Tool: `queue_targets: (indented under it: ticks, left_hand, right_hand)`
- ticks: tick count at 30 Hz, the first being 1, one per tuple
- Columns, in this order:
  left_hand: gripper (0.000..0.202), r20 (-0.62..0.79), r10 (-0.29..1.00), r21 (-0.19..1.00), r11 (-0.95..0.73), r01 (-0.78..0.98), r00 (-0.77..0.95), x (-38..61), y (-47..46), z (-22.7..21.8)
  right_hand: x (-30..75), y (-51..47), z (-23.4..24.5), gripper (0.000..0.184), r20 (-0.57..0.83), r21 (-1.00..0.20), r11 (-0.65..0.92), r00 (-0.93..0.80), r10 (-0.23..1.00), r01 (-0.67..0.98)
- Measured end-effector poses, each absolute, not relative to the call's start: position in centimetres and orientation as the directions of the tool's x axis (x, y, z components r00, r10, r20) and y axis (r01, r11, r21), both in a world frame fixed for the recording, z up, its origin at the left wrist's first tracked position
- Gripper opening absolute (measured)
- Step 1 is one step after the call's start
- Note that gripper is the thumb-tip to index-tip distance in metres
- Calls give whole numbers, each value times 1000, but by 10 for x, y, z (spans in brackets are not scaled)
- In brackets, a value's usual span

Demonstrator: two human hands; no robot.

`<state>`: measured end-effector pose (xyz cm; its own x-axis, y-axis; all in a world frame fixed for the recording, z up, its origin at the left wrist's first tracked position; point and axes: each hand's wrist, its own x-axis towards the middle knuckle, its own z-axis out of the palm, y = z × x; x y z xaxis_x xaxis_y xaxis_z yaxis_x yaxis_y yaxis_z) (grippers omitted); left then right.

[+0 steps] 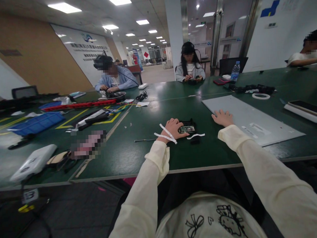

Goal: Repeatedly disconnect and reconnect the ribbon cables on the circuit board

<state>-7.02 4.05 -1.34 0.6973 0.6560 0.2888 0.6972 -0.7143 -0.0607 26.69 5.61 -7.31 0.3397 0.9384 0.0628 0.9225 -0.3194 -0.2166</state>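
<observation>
A small black device with a green circuit board showing (188, 128) lies on the green table (139, 154) in front of me. My left hand (171, 129) rests on its left side, fingers curled over the board, with white strips of tape (166, 134) across the back of the hand. Another white strip (196, 135) lies just below the device. My right hand (222, 117) lies flat with fingers spread on the corner of a large grey panel (252, 122), holding nothing.
A blue bin (36, 124), a red bar (80, 105), a white box (32, 163) and cables clutter the left side. A tape roll (261, 96), black parts (251, 89), a water bottle (235, 71) and a flat device (305, 109) sit right. Three people sit at the far side.
</observation>
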Motion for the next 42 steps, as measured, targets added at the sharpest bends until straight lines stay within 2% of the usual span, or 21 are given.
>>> queue_targets:
  ticks: [11,16,24,30,35,42]
  left_hand:
    - [54,432,663,60,-697,715,611,-79,50,-8]
    - [50,459,680,106,-681,725,572,-79,51,-2]
    - [47,508,678,110,-662,741,531,-78,50,13]
    - [50,499,645,76,-697,713,578,-68,54,37]
    - [51,487,611,39,-729,683,624,-63,59,50]
    - [51,474,584,17,-754,657,659,-56,62,58]
  right_hand:
    - [244,48,-66,66,27,-163,-190,197,980,968]
    - [228,40,-61,70,-3,-144,-98,99,995,985]
    - [194,10,-51,79,23,-147,141,-140,990,979]
    - [170,-17,-48,84,78,-213,327,-318,945,921]
    - [153,-45,-44,80,140,-267,485,-465,874,833]
    - [136,-78,-30,76,156,-347,722,-723,673,598]
